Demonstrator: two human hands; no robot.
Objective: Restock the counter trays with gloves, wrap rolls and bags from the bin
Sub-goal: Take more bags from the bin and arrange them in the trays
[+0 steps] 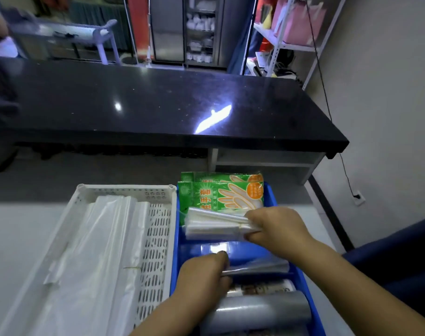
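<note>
A blue tray (270,190) sits on the pale counter in front of me. Green packs of gloves (221,192) lie at its far end. My right hand (277,226) is shut on a folded bundle of clear bags (213,226) just above the glove packs. My left hand (204,275) grips the left end of another clear bag bundle (262,266) lower in the same tray. Wrap rolls (262,309) lie at the tray's near end. A white perforated tray (155,238) to the left holds large white plastic bags (95,251).
A glossy black raised counter (158,105) runs across beyond the trays. A white shelf unit (264,161) stands under its right end. A dark blue bin edge (400,251) shows at the right. Metal shelving (289,32) stands at the back right.
</note>
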